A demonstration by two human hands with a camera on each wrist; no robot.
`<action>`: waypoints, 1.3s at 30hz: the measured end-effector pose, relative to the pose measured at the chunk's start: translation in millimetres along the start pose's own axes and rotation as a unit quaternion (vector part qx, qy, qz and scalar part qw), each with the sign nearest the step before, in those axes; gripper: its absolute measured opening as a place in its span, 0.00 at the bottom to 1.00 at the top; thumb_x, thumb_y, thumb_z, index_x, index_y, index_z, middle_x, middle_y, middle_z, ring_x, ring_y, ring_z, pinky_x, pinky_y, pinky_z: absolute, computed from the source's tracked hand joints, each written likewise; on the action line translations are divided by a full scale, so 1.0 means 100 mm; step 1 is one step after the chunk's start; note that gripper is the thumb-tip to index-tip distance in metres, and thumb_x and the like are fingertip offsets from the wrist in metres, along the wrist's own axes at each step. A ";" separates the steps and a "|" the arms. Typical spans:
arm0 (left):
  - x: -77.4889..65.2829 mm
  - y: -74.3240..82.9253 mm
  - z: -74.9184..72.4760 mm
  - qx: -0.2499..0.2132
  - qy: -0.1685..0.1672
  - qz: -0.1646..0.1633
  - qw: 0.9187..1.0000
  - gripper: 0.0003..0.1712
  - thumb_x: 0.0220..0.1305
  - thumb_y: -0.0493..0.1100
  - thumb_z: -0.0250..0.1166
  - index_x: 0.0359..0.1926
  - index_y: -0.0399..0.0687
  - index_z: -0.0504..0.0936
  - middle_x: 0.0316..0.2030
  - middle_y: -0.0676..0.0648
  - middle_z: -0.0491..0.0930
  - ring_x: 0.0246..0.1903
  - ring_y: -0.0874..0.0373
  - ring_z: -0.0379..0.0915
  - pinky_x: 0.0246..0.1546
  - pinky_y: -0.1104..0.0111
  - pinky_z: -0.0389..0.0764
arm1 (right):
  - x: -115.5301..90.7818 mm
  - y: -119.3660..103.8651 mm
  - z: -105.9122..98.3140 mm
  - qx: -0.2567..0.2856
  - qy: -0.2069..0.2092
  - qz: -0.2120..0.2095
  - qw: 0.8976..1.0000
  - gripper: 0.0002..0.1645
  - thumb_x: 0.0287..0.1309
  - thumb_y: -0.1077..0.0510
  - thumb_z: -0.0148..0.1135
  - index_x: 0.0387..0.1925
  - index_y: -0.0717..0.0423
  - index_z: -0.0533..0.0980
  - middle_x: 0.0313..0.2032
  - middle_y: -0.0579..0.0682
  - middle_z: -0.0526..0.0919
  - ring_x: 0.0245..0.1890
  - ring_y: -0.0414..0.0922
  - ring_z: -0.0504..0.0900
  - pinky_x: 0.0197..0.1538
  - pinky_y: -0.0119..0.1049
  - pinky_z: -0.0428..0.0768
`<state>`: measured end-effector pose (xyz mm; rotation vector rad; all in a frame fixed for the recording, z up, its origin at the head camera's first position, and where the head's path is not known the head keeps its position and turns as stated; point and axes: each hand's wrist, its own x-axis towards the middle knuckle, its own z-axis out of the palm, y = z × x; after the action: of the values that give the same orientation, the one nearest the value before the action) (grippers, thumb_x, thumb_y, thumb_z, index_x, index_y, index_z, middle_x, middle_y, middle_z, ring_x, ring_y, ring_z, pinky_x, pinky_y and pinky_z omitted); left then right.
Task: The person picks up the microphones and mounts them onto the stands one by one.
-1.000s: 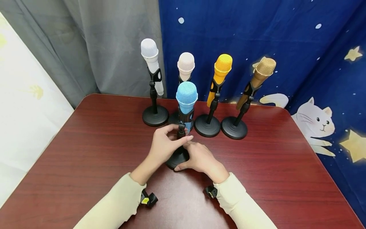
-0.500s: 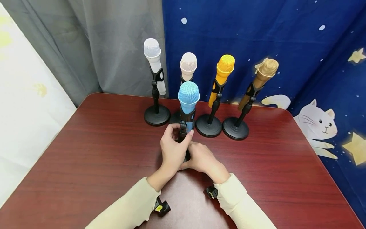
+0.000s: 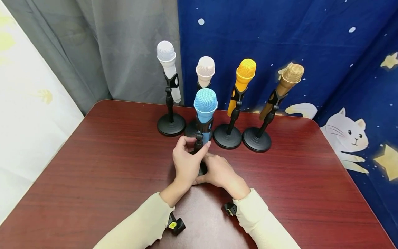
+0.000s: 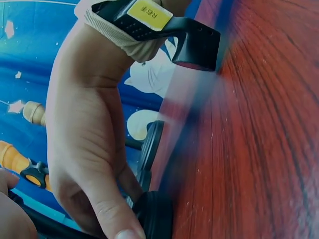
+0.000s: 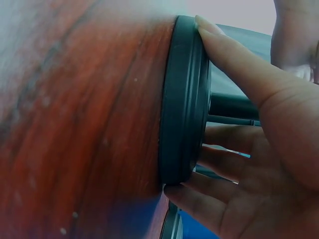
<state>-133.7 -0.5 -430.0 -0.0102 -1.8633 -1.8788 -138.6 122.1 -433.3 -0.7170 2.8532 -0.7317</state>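
A blue microphone (image 3: 205,102) sits tilted in the clip of a black desk stand (image 3: 198,143) near the middle of the table. My left hand (image 3: 186,160) pinches the upper part of the stand's pole between thumb and fingers, just below the clip. Down at the table, my right hand (image 3: 221,171) grips the round black base (image 5: 184,99), thumb on one side and fingers on the other. The right wrist view shows the base flat against the tabletop. In the head view my hands hide much of the base and lower pole.
Behind stand a white microphone (image 3: 167,55), a pale pinkish one (image 3: 205,69), a yellow one (image 3: 245,71) and a gold one (image 3: 290,76), each on a black stand. The pale one is partly hidden by the blue. Curtains (image 3: 140,52) hang behind the reddish-brown table (image 3: 124,145).
My left hand has moved right and closer around the pole since one second ago, covering more of the base. The right hand keeps its grip. The view has shifted slightly.
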 end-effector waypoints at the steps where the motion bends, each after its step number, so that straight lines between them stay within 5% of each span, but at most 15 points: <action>1: 0.01 0.00 -0.01 0.006 -0.001 0.002 1.000 0.20 0.52 0.43 0.80 0.40 0.39 0.80 0.39 0.44 0.84 0.30 0.60 0.80 0.36 0.67 0.83 | 0.00 0.00 0.00 0.001 -0.003 0.001 1.000 0.49 0.39 0.40 0.84 0.64 0.50 0.74 0.57 0.49 0.84 0.54 0.50 0.85 0.57 0.50 0.82; 15: 0.09 -0.06 -0.19 0.031 -0.043 0.070 0.996 0.19 0.45 0.41 0.84 0.41 0.45 0.90 0.37 0.46 0.89 0.34 0.65 0.84 0.37 0.64 0.88 | 0.01 -0.02 -0.02 -0.021 -0.015 -0.011 1.000 0.48 0.39 0.39 0.83 0.64 0.47 0.76 0.60 0.47 0.82 0.55 0.49 0.84 0.56 0.49 0.81; 21: 0.20 -0.11 -0.27 0.029 -0.105 0.085 0.990 0.20 0.46 0.40 0.83 0.43 0.45 0.91 0.37 0.47 0.90 0.40 0.66 0.84 0.42 0.71 0.86 | 0.02 -0.03 -0.03 -0.029 -0.025 0.000 0.999 0.47 0.40 0.38 0.82 0.62 0.51 0.77 0.60 0.49 0.82 0.56 0.50 0.83 0.58 0.49 0.81; 28: 0.32 -0.12 -0.40 0.023 -0.193 0.086 0.977 0.20 0.48 0.37 0.81 0.45 0.39 0.90 0.37 0.43 0.89 0.39 0.66 0.84 0.43 0.62 0.88 | 0.02 -0.03 -0.01 -0.037 -0.032 0.007 0.999 0.45 0.40 0.37 0.82 0.58 0.53 0.78 0.57 0.50 0.83 0.53 0.50 0.84 0.56 0.49 0.81; 34: 0.42 -0.06 -0.49 0.097 -0.266 0.126 0.951 0.21 0.52 0.40 0.80 0.48 0.40 0.89 0.41 0.46 0.89 0.44 0.61 0.84 0.46 0.64 0.87 | 0.02 -0.02 0.00 -0.046 -0.036 0.007 0.998 0.46 0.41 0.35 0.81 0.59 0.54 0.78 0.58 0.51 0.83 0.53 0.49 0.84 0.55 0.50 0.81; 37: 0.45 -0.03 -0.57 0.163 -0.302 0.171 0.924 0.24 0.54 0.44 0.79 0.52 0.41 0.88 0.46 0.47 0.89 0.48 0.57 0.85 0.50 0.60 0.86 | 0.01 -0.03 -0.01 -0.035 -0.038 0.019 0.998 0.50 0.41 0.35 0.81 0.64 0.52 0.76 0.63 0.50 0.80 0.57 0.52 0.83 0.59 0.52 0.80; 39: 0.46 -0.03 -0.63 0.202 -0.338 0.173 0.903 0.25 0.56 0.47 0.77 0.54 0.44 0.86 0.49 0.48 0.88 0.52 0.56 0.85 0.54 0.59 0.84 | 0.00 -0.04 -0.01 -0.031 -0.038 0.024 0.999 0.51 0.42 0.35 0.80 0.66 0.50 0.74 0.67 0.50 0.77 0.60 0.52 0.81 0.61 0.52 0.79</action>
<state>-154.1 -74.7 -421.1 -0.8964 -2.4609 -1.2933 -137.4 119.5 -431.1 -0.6657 2.8241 -0.5993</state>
